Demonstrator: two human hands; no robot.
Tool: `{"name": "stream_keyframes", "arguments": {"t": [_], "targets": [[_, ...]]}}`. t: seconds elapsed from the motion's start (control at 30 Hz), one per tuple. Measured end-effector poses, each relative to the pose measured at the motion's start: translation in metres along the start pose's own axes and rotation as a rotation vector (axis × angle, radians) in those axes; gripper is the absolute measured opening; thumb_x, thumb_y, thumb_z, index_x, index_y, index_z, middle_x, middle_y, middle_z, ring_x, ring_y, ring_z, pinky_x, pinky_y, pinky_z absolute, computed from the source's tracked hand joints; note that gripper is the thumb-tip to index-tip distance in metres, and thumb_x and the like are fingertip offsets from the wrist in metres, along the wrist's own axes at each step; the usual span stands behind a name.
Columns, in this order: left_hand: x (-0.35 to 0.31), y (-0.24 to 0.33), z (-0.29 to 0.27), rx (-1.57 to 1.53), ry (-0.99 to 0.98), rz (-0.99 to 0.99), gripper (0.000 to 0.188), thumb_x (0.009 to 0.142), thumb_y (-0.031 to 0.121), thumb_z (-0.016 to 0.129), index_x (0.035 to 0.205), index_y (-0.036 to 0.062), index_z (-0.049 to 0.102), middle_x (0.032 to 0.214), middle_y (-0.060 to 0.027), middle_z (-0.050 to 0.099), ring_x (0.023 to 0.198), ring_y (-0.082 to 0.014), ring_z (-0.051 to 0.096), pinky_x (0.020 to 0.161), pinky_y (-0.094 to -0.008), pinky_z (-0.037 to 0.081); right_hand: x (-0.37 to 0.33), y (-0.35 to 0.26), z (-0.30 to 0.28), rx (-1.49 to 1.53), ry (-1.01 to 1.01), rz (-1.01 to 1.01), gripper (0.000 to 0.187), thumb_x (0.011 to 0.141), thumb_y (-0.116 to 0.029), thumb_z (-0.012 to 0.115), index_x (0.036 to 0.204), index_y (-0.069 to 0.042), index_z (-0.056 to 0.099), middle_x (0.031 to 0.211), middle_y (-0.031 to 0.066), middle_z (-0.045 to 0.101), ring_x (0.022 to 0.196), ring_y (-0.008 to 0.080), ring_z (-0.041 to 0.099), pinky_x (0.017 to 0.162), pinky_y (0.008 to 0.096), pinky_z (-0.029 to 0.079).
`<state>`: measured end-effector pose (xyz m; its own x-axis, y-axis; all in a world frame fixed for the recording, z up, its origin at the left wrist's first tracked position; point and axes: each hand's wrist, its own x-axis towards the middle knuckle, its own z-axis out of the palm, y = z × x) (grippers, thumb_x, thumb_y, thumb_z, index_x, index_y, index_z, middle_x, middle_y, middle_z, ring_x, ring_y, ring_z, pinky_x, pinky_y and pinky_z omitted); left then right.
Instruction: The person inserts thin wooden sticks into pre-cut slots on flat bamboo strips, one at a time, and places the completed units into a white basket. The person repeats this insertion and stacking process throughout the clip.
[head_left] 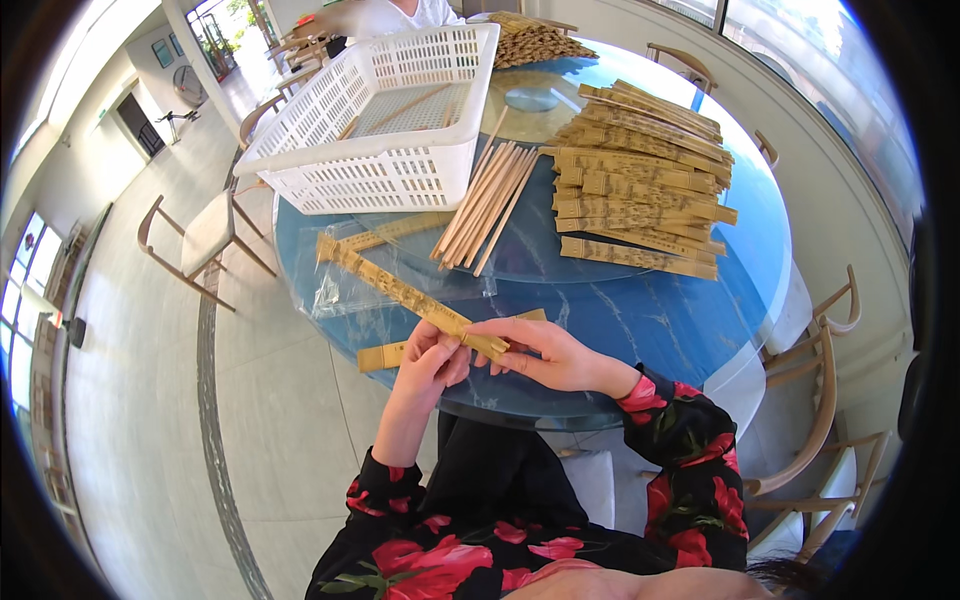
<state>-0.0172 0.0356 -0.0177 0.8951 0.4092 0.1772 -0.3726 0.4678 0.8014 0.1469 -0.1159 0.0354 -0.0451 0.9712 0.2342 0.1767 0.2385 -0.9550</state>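
Left hand [432,360]: thumb and fingers pinch a yellow printed sleeve [395,289] towards its near end. Right hand [552,356]: fingers closed around that end. The sleeve slants over the blue table [610,350], nearer than the wooden sticks [488,207].

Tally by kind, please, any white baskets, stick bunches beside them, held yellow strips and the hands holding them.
White basket: 1
Stick bunch: 1
Yellow strip, held: 1
Left hand and right hand: 2
Total: 5
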Motion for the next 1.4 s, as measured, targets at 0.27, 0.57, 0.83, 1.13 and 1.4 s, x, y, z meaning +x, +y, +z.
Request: {"name": "stream_keyframes", "arguments": {"t": [0.27,0.57,0.83,1.13,1.4], "targets": [[0.000,0.003,-0.001,0.028,0.023,-0.031,0.020,0.097,0.010,0.047,0.114,0.0046,0.056,0.064,-0.0030,0.053,0.045,-0.0063,0.039,0.045,-0.0216,0.029,0.002,-0.006,0.002,-0.144,0.062,-0.140,0.039,0.091,0.004,0.060,0.129,-0.006,0.062,0.098,0.0102,0.067,0.085,0.0181,0.067,0.078,0.0309,0.054],[0.002,0.000,-0.005,0.061,0.004,0.007,0.030,0.098,0.021,0.052,0.123,0.0029,0.052,0.079,-0.0057,0.058,0.059,-0.0092,0.047,0.054,-0.0226,0.036,0.001,-0.003,0.001,-0.008,0.098,-0.121,0.032,0.095,0.002,0.056,0.126,-0.003,0.063,0.095,0.0071,0.068,0.087,0.0140,0.065,0.079,0.0286,0.053],[0.006,0.005,-0.007,-0.429,0.134,0.219,0.029,0.107,0.027,0.042,0.129,0.0084,0.048,0.100,-0.0009,0.056,0.072,-0.0105,0.047,0.065,-0.0250,0.042,-0.006,0.000,-0.023,0.334,-0.091,0.055,0.029,0.102,-0.014,0.052,0.126,0.000,0.061,0.102,0.0083,0.067,0.090,0.0116,0.062,0.082,0.0254,0.050],[0.002,0.006,-0.009,-0.489,0.070,0.205,0.021,0.109,0.028,0.040,0.099,0.0117,0.049,0.083,0.0016,0.042,0.070,-0.0116,0.038,0.064,-0.0257,0.039,-0.004,0.008,-0.017,0.328,-0.160,0.052,0.029,0.102,-0.011,0.051,0.128,0.000,0.059,0.101,0.0081,0.067,0.091,0.0123,0.062,0.081,0.0264,0.050],[0.003,0.006,-0.007,-0.484,0.094,0.207,0.022,0.108,0.029,0.040,0.096,0.0121,0.045,0.081,0.0015,0.039,0.071,-0.0125,0.037,0.063,-0.0260,0.039,-0.004,0.006,-0.013,0.281,-0.106,0.046,0.029,0.103,-0.012,0.052,0.128,0.000,0.060,0.099,0.0078,0.068,0.088,0.0116,0.061,0.080,0.0263,0.050]]}}
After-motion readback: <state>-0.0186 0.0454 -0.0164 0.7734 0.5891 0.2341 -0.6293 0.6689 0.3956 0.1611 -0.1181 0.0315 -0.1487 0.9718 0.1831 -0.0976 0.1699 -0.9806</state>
